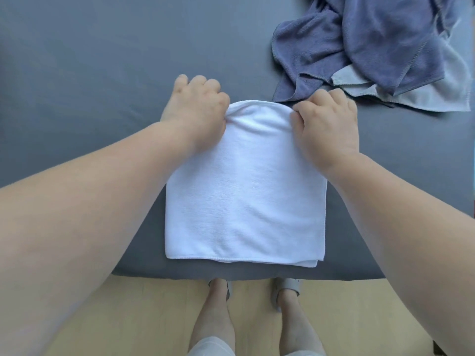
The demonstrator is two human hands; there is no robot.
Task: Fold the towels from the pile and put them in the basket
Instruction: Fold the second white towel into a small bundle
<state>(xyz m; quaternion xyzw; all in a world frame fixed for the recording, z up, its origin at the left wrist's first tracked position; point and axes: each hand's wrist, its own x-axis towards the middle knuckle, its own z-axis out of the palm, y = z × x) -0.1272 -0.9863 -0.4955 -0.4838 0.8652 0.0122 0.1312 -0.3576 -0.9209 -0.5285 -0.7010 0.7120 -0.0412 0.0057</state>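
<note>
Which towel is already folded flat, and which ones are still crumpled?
The white towel, pinched at its far corners by the left hand and right hand, is folded flat. The blue towel and pale grey towel lie crumpled at far right.

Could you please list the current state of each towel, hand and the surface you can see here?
white towel: folded, flat
left hand: gripping its far left corner
right hand: gripping its far right corner
blue towel: crumpled, unfolded
pale grey towel: under the blue one
grey surface: smooth
</note>
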